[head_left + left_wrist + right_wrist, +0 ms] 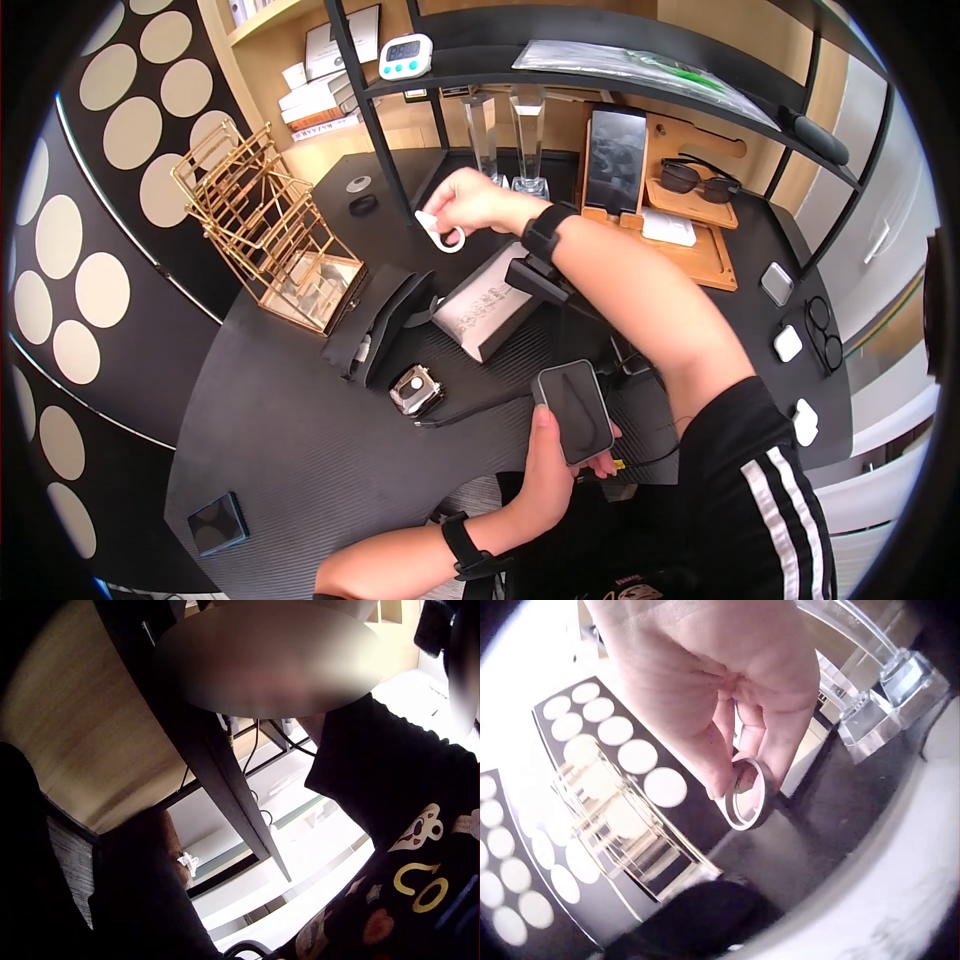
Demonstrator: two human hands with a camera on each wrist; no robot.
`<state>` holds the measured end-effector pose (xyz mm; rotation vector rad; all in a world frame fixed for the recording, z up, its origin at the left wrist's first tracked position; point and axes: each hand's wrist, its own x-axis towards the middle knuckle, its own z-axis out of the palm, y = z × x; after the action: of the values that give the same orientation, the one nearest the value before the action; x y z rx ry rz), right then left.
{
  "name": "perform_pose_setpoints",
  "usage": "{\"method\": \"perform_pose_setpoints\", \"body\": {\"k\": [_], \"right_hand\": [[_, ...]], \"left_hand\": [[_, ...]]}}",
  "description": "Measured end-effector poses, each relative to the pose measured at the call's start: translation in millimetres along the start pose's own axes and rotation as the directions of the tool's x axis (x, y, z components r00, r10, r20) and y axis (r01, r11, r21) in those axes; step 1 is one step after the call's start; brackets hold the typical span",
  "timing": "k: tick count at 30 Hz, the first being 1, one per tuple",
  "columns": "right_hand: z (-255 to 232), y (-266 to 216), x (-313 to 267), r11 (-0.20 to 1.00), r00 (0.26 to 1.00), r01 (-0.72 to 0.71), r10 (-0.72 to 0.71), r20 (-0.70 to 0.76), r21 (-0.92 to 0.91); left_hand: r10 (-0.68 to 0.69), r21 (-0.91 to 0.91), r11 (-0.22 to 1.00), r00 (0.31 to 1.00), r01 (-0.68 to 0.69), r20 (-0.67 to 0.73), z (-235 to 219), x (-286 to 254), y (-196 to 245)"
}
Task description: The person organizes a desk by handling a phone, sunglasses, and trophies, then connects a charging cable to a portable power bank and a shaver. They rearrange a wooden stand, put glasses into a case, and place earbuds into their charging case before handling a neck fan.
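Note:
In the head view my right hand (pixel 475 203) pinches a small white ring-shaped piece (pixel 433 229) above the back of the desk. The right wrist view shows this ring (pixel 762 815) hanging from the fingertips of the right hand (pixel 727 690), its outer band grey and its edge pale. Low in front of my body, the left hand (pixel 548 470) holds a dark rectangular device (pixel 574 412) with rounded corners and a grey rim. Its thumb lies along the near side, and other fingertips show at the far edge. The left wrist view shows only clothing and the desk's underside.
A grey case (pixel 487 310), a black pouch (pixel 375 330) and a small square gadget (pixel 415 390) lie mid-desk. A gold wire rack (pixel 325 240) stands left. Behind are a wooden stand (pixel 705 262) with a phone (pixel 616 155), and a black shelf (pixel 470 75).

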<state>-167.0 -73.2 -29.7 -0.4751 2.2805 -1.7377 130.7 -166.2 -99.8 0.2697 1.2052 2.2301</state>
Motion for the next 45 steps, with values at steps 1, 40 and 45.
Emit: {"method": "perform_pose_setpoints", "body": {"k": [1,40,45], "right_hand": [[-0.7,-14.0,-14.1,0.995,0.999,0.031,-0.028,-0.041,0.091],[-93.3,-10.2,-431.7,0.889,0.813,0.254,0.018,-0.582,0.381],[-88.3,-1.8,-428.3,0.949,0.789,0.177,0.022,-0.614,0.262]], "left_hand": [[-0.006,-0.008,1.000,1.000,0.006,-0.012,0.6,0.1,1.0],[-0.492,0.168,0.830,0.557,0.532,0.669,130.4,102.0,2.1],[-0.526,0.211,0.830,0.596,0.517,0.607,129.1,104.0,1.6]]}}
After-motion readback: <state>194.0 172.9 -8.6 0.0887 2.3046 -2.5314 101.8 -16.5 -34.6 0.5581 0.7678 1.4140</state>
